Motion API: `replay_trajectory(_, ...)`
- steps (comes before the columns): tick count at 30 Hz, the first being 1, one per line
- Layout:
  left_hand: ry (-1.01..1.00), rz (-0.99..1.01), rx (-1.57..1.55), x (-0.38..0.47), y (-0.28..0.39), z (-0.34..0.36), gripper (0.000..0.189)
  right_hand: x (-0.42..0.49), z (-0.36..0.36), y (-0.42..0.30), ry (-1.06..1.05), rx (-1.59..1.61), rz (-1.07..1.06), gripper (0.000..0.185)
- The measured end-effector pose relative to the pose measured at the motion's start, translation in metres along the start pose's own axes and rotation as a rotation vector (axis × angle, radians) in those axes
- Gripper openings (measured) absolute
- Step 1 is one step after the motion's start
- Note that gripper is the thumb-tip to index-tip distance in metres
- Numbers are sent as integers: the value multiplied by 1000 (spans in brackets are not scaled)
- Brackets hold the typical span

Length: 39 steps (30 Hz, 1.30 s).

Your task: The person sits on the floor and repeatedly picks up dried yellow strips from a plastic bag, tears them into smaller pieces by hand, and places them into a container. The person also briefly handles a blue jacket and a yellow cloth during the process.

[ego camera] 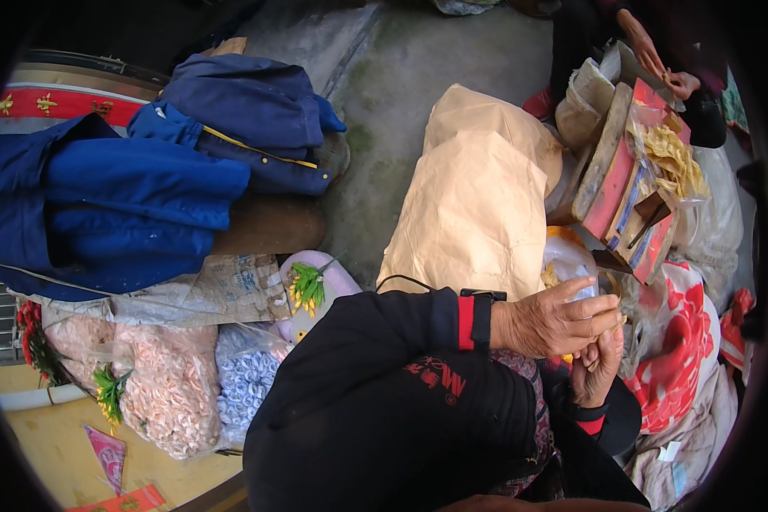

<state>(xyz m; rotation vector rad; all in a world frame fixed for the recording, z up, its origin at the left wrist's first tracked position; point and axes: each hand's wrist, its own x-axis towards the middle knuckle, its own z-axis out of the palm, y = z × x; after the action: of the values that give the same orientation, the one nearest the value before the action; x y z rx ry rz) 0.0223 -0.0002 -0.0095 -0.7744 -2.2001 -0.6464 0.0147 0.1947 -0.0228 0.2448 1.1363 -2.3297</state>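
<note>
My two hands meet at the right of the head view, fingers close together. My left hand (557, 317) reaches in from the black sleeve with a red-banded cuff, its fingers bent over the fingertips of the other. My right hand (598, 368) is below it, fingers curled, by a small pale yellowish piece that shows only in part between the fingertips. Which hand grips it cannot be made out. Just behind them lies a clear plastic bag (566, 262) with yellowish pieces. A large brown paper sheet or sack (473, 205) lies beyond my left forearm.
A worn wooden bench (605, 179) bears a plastic bag of yellow strips (669, 157). Another person's hands (662, 67) are at top right. Blue jackets (134, 185) lie at left, above bags of pink (166, 390) and blue artificial flowers (246, 377). Red-and-white cloth (675, 352) is at right.
</note>
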Motion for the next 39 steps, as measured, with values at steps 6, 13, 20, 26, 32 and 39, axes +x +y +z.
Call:
replay_trajectory(6, 107, -128, 52, 0, -6, 1, 12, -2, 1, -4, -111, -33, 44, 20)
replay_trajectory(13, -127, -359, -280, -8, -13, -3, 6, 5, -10, 7, 17, -154, 2, 17)
replay_trajectory(20, -109, -26, -187, -20, -8, -1, 10, 11, -11, 12, 162, -320, -54, 42)
replay_trajectory(26, -199, -304, -175, -22, -8, -2, 17, 2, -13, -5, -59, -320, 4, 66)
replay_trajectory(32, -466, -686, -540, -27, -11, -4, 23, -2, 0, 8, -70, -629, -71, 51)
replay_trajectory(39, -495, -1345, -1444, -11, -21, -25, 11, -9, 3, -1, -138, -542, -91, 29)
